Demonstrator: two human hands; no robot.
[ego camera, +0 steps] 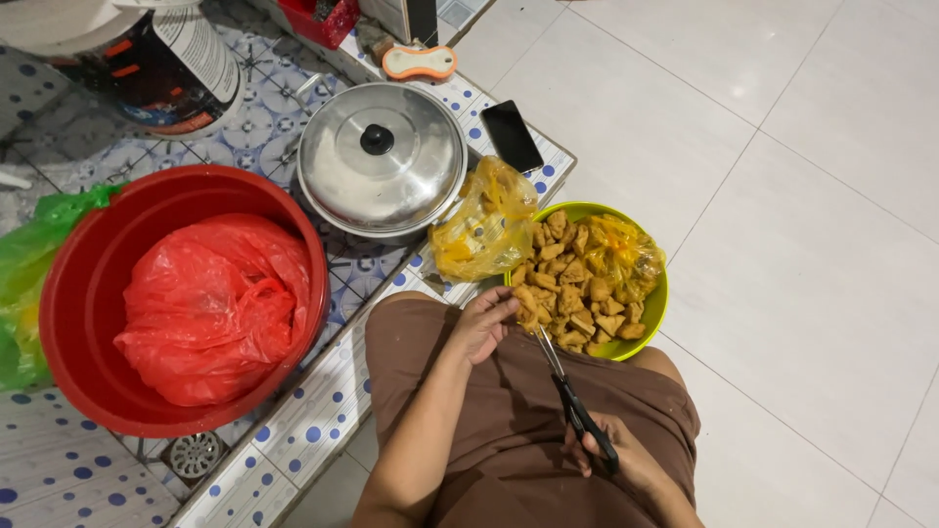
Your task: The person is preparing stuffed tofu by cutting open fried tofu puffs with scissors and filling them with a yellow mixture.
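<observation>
**Operator:** Head view, largest first: white floor tiles [782, 196] on the right, a raised ledge of blue-dotted tile [323, 411] on the left. On the ledge sits a red basin [68, 323] with a crumpled red plastic bag [215, 308] inside, then a lidded steel pot [381, 161], a yellow plastic bag [484, 225] and a black phone [511, 135].

**Observer:** And the work itself?

**Operator:** It centres on the green bowl [657, 298], just beside the ledge and above my brown-clad lap. It is heaped with fried tofu pieces [572, 284]. I judge the cutting only partly done: many chunks look whole, though I can't tell which have been snipped.

**Observer:** How are the hands placed?

**Operator:** My left hand [484, 323] reaches forward from a bent elbow, fingers curled and pinching a tofu piece at the bowl's near edge. My right hand [626, 460] sits low over my thigh, wrapped around the black handles of the scissors [572, 396]. The blades point up toward the piece, nearly closed, tips just beside the left fingers.
</observation>
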